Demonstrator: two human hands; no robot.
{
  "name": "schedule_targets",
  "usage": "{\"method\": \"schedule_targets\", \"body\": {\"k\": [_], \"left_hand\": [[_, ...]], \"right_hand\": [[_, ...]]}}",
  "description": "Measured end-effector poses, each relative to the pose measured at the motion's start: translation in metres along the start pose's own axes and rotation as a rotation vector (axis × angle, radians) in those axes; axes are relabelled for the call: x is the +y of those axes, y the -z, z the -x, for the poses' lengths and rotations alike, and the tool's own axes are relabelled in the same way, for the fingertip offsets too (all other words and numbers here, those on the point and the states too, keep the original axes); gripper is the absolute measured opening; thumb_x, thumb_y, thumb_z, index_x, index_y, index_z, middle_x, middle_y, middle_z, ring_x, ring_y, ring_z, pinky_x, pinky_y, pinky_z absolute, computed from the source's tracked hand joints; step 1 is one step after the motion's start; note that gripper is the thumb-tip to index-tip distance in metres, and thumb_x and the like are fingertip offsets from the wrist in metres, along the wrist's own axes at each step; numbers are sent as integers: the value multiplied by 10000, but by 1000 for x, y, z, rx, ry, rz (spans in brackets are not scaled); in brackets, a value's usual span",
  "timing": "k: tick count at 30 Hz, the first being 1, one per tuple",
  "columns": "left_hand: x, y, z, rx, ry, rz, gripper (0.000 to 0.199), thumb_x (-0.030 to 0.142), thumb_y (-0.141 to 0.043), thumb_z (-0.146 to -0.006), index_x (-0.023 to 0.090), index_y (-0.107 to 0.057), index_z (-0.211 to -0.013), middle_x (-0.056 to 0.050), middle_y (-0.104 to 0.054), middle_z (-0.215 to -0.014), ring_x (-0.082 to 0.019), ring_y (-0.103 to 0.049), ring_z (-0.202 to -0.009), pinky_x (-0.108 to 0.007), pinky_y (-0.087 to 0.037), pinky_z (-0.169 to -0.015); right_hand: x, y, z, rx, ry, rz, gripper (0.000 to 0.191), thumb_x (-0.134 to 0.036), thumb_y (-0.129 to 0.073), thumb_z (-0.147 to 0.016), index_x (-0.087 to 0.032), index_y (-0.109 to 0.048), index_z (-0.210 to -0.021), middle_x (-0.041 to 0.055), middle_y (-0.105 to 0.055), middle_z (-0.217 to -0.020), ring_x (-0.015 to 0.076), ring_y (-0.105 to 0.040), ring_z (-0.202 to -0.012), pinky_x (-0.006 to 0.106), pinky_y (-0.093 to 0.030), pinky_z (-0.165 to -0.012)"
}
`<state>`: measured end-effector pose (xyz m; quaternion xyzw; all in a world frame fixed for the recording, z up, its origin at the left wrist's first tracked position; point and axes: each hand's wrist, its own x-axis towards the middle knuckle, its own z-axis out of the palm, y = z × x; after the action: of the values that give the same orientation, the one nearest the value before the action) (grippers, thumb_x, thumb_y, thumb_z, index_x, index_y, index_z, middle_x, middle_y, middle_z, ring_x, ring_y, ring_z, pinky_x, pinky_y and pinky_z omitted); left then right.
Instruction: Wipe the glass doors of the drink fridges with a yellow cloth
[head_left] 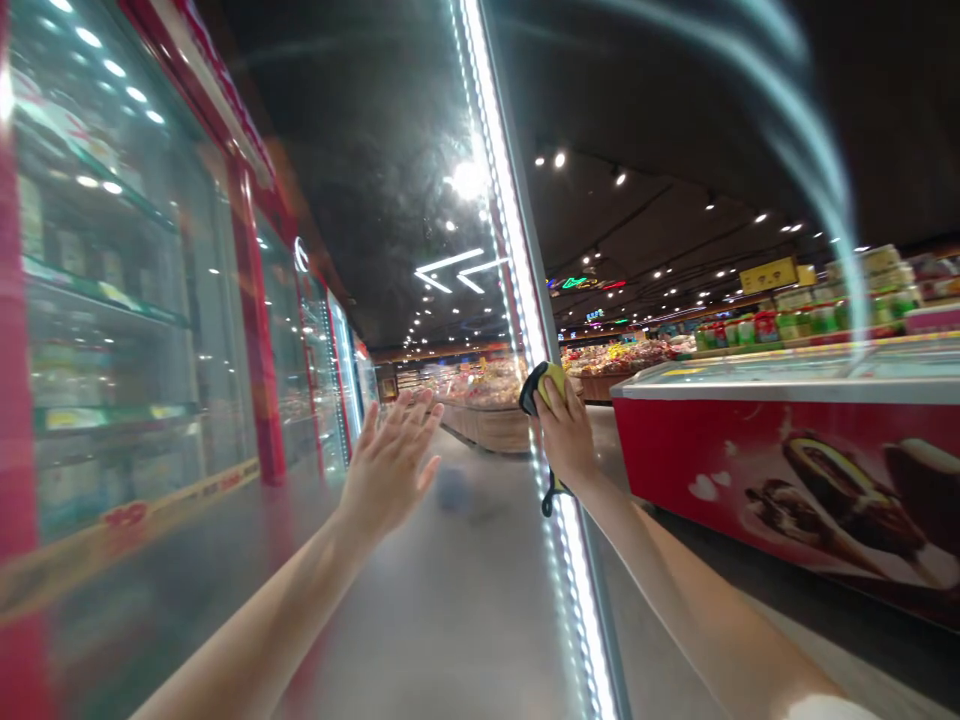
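An LED strip (pixel 504 190) runs steeply along the edge of a glass door (pixel 450 560) in front of me. My right hand (pixel 568 425) grips a yellow and black cleaning cloth (pixel 553 380) and presses it over the lit edge. Below the wrist hangs a lower corner of the cloth with a dark loop. My left hand (pixel 390 460) is stretched out flat at the glass, its fingers apart and nothing held. Whether its palm fully touches the pane I cannot tell.
Red-framed display fridges (pixel 259 330) with shelves of goods line the left. On the right stands a red chest freezer (pixel 697 450) with ice cream pictures on its side. Stacked jars and packages (pixel 806 315) rise behind it. Produce displays (pixel 480 400) are farther back.
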<state>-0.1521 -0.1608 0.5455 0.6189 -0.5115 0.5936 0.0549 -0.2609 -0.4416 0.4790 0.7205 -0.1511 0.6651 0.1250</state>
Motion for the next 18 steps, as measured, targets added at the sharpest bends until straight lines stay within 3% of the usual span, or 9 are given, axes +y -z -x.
{"method": "schedule_targets", "body": {"k": [5, 7, 10, 12, 14, 16, 18], "left_hand": [[0, 3, 0, -3, 7, -3, 644, 357, -580, -944, 223, -415, -1552, -54, -371, -1632, -279, -288, -1545, -527, -74, -1302], [-1, 2, 1, 14, -13, -8, 633, 364, -574, -948, 223, -424, -1547, -48, -375, -1631, -274, -281, -1548, -519, -62, -1305], [-3, -1, 2, 33, -30, -11, 636, 372, -573, -952, 226, -417, -1551, -49, -379, -1630, -270, -280, -1548, -513, -57, -1307], [-4, -2, 2, 41, -31, -7, 649, 373, -577, -951, 225, -403, -1558, -58, -385, -1628, -271, -291, -1544, -515, -66, -1307], [-4, -1, 2, 36, -38, 1, 663, 366, -585, -946, 225, -391, -1564, -68, -389, -1627, -275, -297, -1541, -518, -80, -1305], [-6, 1, 4, 26, -44, 7, 673, 345, -593, -940, 227, -382, -1568, -76, -392, -1626, -281, -300, -1539, -527, -90, -1302], [-9, 4, 7, 31, -47, 8, 680, 330, -595, -939, 238, -369, -1574, -80, -399, -1622, -282, -305, -1537, -536, -94, -1300]], "right_hand": [[-35, 2, -40, 66, -59, -142, 517, -158, -393, -1001, -214, -519, -1499, 61, -417, -1628, 271, -312, -1529, 468, -347, -1203], [-58, -5, -38, 66, -106, -184, 521, -202, -397, -1015, -208, -476, -1529, 67, -417, -1627, 262, -314, -1531, 467, -331, -1216], [-84, -16, 9, 50, -201, -179, 545, -251, -405, -1025, -209, -405, -1569, 72, -441, -1612, 285, -321, -1526, 510, -317, -1216], [-91, -20, 50, 45, -251, -159, 562, -250, -404, -1026, -208, -369, -1585, 88, -442, -1610, 300, -349, -1508, 532, -315, -1206], [-90, -20, 71, 28, -269, -172, 568, -237, -382, -1030, -210, -344, -1595, 94, -438, -1611, 291, -369, -1496, 522, -335, -1189], [-86, -20, 60, 27, -299, -205, 559, -229, -354, -1033, -208, -351, -1591, 99, -431, -1615, 284, -400, -1476, 506, -365, -1163], [-86, -21, 23, 49, -352, -235, 541, -241, -344, -1033, -205, -395, -1570, 103, -432, -1614, 295, -437, -1446, 506, -386, -1139]]}}
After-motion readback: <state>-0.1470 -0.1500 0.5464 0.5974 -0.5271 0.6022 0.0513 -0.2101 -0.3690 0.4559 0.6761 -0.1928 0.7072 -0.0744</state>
